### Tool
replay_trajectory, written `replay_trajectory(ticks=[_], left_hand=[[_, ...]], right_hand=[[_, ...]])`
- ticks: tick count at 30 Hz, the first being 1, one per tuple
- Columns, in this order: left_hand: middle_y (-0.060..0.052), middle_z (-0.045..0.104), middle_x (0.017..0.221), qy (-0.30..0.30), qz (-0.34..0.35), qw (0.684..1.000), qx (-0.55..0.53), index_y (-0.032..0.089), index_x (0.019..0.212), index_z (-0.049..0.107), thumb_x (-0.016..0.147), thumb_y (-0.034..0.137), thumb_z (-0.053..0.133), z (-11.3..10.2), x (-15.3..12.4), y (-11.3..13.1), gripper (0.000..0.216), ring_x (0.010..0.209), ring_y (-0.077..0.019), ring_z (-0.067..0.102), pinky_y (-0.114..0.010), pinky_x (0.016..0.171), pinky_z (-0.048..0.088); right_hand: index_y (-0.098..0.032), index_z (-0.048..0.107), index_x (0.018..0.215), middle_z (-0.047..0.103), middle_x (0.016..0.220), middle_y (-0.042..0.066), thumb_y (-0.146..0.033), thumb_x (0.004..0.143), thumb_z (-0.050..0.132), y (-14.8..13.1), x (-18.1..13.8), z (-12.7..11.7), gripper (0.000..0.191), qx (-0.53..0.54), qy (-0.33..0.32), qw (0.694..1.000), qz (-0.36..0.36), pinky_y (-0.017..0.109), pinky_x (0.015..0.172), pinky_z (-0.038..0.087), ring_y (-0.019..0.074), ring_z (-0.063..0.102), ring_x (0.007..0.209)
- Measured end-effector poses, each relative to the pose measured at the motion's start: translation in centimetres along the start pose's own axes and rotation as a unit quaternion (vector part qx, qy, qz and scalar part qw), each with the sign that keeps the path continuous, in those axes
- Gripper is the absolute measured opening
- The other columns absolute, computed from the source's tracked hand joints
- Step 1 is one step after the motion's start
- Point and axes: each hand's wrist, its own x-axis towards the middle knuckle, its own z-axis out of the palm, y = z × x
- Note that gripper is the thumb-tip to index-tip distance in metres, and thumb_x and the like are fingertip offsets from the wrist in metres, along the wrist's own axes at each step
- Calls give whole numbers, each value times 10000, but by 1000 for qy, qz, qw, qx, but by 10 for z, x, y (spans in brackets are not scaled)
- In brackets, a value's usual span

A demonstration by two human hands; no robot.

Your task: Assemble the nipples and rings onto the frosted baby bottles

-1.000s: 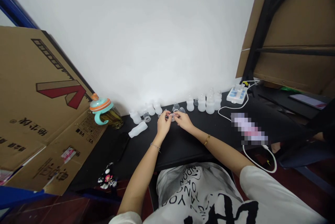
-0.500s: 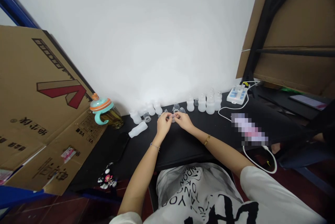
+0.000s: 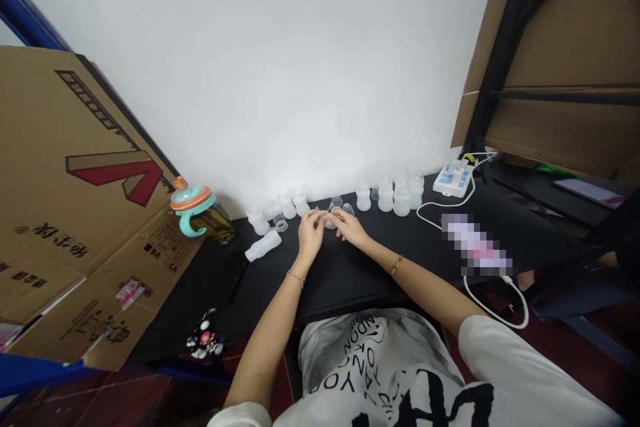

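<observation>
My left hand [image 3: 310, 235] and my right hand [image 3: 351, 227] meet over the black table [image 3: 350, 274], fingertips pinched together on a small clear plastic part [image 3: 327, 221]. More small clear caps [image 3: 336, 203] lie just behind the hands. A row of small white bottles [image 3: 393, 196] stands upright at the back right of the hands. Other white bottles [image 3: 287, 207] stand at the back left, and one white bottle [image 3: 263, 246] lies on its side left of my left hand.
A teal and orange sippy cup [image 3: 197, 212] sits at the table's left end beside a large cardboard box [image 3: 75, 200]. A white power strip [image 3: 453, 180] with a cable lies at the back right. A small toy figure [image 3: 204, 338] lies near the front left edge.
Both hands stay together on the small clear part; the fingers have shifted slightly around it. Nothing else has moved.
</observation>
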Motion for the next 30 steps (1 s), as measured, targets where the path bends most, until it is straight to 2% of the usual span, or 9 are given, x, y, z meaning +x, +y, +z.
replay_trajectory(ticks=[7,15,24,30], left_hand=[[-123,635,1309,-10,-19,996,-92,210,1119,798,932,262,638,2,2,-1,251,835,-162,686,-258,573,599],[-128,661,1315,-22,-16,988,-149,189,1041,815,887,266,682,4,5,-10,218,783,-148,697,-256,582,609],[-119,681,1295,-35,-21,984,-172,180,1030,811,849,260,702,6,7,-13,226,762,-138,699,-250,593,610],[-116,702,1285,-43,-18,984,-171,178,1010,803,836,250,705,7,8,-13,212,776,-156,717,-263,601,614]], right_hand=[[-181,716,1056,735,954,64,-401,958,690,-3,6,-3,242,145,10,987,73,166,358,452,90,628,529],[-185,717,1016,746,955,44,-338,909,768,-12,0,-8,193,217,-10,967,133,158,398,483,80,638,542],[-176,726,991,731,899,41,-346,921,750,-11,-1,-12,186,274,-22,950,151,166,455,492,88,648,577],[-168,743,991,747,897,48,-332,908,762,-10,-1,-12,185,274,-29,949,154,164,463,494,88,647,582]])
